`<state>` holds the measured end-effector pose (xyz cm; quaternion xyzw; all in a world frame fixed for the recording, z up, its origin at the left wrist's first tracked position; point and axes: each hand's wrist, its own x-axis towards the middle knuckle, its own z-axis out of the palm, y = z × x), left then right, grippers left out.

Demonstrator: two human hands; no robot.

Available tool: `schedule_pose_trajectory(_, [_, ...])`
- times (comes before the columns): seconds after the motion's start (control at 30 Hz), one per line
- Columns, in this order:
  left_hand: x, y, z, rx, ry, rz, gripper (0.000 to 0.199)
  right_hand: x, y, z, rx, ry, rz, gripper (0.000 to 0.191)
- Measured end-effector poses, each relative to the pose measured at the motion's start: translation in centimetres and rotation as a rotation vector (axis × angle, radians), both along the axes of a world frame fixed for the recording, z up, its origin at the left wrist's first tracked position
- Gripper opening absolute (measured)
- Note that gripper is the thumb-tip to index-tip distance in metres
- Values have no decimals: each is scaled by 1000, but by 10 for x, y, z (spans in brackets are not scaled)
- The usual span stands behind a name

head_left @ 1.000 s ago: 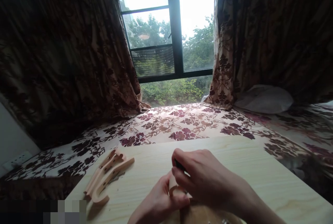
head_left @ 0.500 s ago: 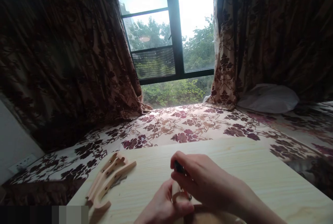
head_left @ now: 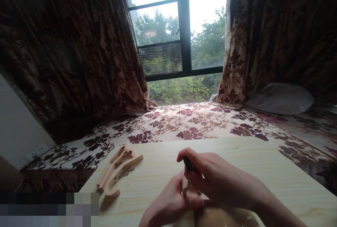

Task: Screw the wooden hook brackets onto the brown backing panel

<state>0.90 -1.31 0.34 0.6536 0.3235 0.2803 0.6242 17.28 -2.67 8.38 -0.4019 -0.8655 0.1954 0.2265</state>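
My right hand (head_left: 221, 179) is closed around a dark-handled tool (head_left: 188, 164), held tilted with its upper end showing past my index finger. Its working end is hidden behind my fingers. Just below and to the left, my left hand (head_left: 171, 199) grips a pale wooden piece (head_left: 188, 188) between thumb and fingers. Both hands meet over the near part of the wooden tabletop (head_left: 155, 163). Under them lies a brown, partly shiny thing (head_left: 223, 216), cut off by the bottom edge; I cannot make out what it is.
Several curved wooden pieces with holes (head_left: 119, 170) lie at the table's left side, with small dark slender bits (head_left: 127, 173) beside them. Beyond the table is flowered cloth (head_left: 189, 121) before a window (head_left: 185, 26) between patterned curtains. A white bundle (head_left: 281, 98) lies at right.
The whole view has shifted, so the table and window sit further right and slightly higher. Both hands keep their grips, and the dark handle shows more and tilts more.
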Motion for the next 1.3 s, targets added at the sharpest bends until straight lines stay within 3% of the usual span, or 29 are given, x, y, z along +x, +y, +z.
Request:
schedule_pose_trajectory(0.2, [2,0,2,-7,30,-4,36,1,5,-6,120,-68,-134,9])
schedule_pose_trajectory(0.4, [1,1,-1,-12,19,10,29,5,6,-5,69,36,-33,21])
schedule_pose_trajectory(0.5, [1,1,-3,-8,8,2,26,7,10,-8,109,10,-73,11])
schedule_pose_trajectory(0.63, [1,0,-4,-9,-4,-9,23,5,14,-12,148,8,-130,12])
schedule_pose_trajectory(0.8, [0,1,-4,-19,-29,-18,23,9,7,-9,43,58,9,18])
schedule_pose_trajectory(1.03, [-1,4,-5,-33,3,-20,21,7,12,-7,138,-20,-135,20])
schedule_pose_trajectory(1.23, [0,2,-4,-17,11,-1,22,17,6,2,49,-2,-34,22])
schedule_pose_trajectory(1.3, [1,2,-4,-12,18,12,22,18,6,2,78,-6,-57,17])
